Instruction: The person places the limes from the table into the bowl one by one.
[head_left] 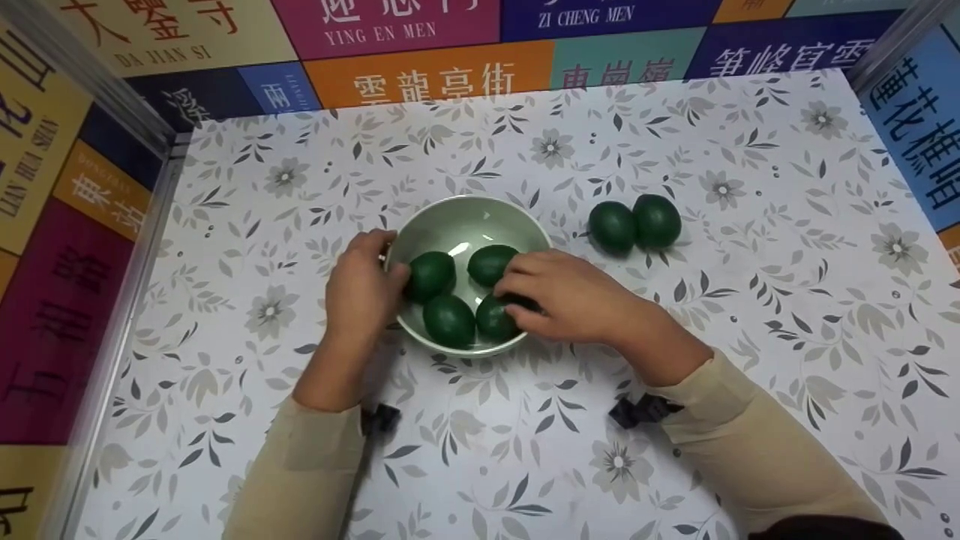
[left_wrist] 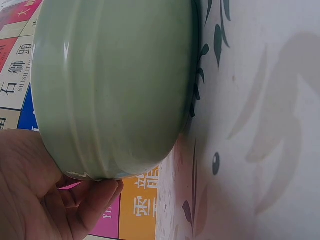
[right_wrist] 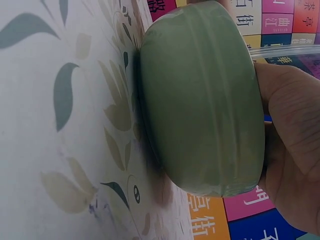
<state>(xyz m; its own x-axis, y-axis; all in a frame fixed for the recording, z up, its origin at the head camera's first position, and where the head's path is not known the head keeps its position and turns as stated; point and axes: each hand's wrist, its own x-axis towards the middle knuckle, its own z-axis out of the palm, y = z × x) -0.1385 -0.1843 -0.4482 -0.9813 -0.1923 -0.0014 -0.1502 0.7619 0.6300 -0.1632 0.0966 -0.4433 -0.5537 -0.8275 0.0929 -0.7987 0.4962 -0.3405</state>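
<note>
A pale green bowl [head_left: 480, 214] stands on the table with several dark green, egg-shaped avocados inside. My left hand [head_left: 361, 289] grips its left rim, thumb over the edge beside the left avocado [head_left: 433, 276], fingers along the outer wall. From the right, my right hand [head_left: 577, 296] reaches over the rim and holds the lower right avocado [head_left: 495, 319], partly covering it. Just above those fingertips lies another avocado [head_left: 490, 264]; one more avocado [head_left: 449, 320] rests at the bottom. Both wrist views show the bowl's outer side, which hides the fruit.
Two more avocados, a left one [head_left: 612, 227] and a right one [head_left: 658, 222], lie side by side right of the bowl. A white leaf-and-flower patterned cloth [head_left: 480, 450] covers the table. Colourful panels with lettering [head_left: 427, 75] stand along the back and both sides.
</note>
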